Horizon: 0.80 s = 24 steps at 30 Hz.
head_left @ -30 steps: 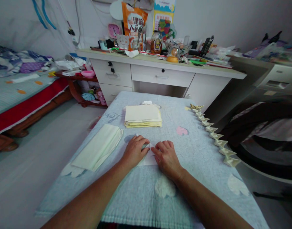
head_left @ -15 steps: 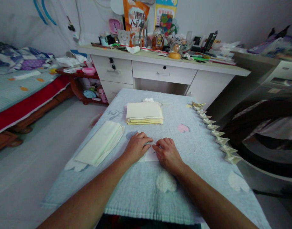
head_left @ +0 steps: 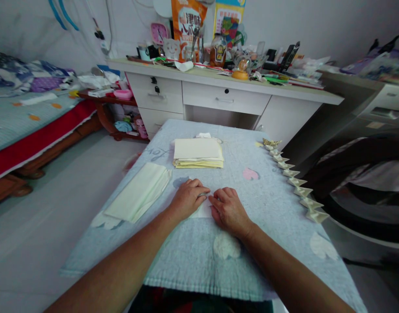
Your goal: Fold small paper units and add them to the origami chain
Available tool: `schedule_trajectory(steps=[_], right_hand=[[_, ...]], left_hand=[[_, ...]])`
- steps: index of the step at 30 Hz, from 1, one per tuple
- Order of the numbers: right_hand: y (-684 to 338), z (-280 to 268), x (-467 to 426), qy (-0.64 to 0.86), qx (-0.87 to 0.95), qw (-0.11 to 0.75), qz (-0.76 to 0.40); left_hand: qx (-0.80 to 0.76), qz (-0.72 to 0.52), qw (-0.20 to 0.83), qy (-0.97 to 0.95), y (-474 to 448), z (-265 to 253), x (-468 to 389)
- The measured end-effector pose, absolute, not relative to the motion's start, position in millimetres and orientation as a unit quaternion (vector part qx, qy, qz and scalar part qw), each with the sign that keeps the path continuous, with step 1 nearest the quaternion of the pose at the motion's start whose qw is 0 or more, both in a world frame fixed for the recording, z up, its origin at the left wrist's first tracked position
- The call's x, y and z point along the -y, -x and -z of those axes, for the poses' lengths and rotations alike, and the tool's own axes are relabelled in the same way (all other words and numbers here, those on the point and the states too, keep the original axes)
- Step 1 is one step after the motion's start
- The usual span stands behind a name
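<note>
Movement: left hand (head_left: 190, 196) fingertips shifted slightly toward right hand (head_left: 229, 211) since the earlier frame.
Small paper: sheet (head_left: 202, 212) flat on the cloth-covered bench (head_left: 189, 256), partly hidden under both hands.
Hands: fingers narrow, touching sheet; whether either pinches it, cannot tell.
Left side: folded papers (head_left: 137, 193), laid aslant.
Right edge: row of folded paper pieces (head_left: 303, 191).
Beyond hands: paper stack (head_left: 197, 149).

Dim, cool, mostly even light; faint sheen on floor (head_left: 75, 191); right side darker; edges stretched, soft.
</note>
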State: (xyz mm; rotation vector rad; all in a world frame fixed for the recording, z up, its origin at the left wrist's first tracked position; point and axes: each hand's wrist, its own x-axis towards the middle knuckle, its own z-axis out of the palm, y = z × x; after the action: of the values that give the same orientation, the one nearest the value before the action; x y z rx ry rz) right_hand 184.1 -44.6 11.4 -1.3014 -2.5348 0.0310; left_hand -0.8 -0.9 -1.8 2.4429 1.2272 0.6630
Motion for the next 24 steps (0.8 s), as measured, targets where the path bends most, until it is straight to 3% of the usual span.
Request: schedule_trajectory(steps=[18, 24], right_hand=[[-181.5, -13.7, 50.3, 0.441, 0.895, 0.069, 0.027], [-179.5, -14.5, 57.4, 0.466, 0.881, 0.083, 0.009]], left_hand=[[-0.429, -0.231, 0.154, -0.860, 1.0, 4.7, -0.5], [-0.449, -0.235, 0.164, -0.846, -2.0, 4.0, -0.6]])
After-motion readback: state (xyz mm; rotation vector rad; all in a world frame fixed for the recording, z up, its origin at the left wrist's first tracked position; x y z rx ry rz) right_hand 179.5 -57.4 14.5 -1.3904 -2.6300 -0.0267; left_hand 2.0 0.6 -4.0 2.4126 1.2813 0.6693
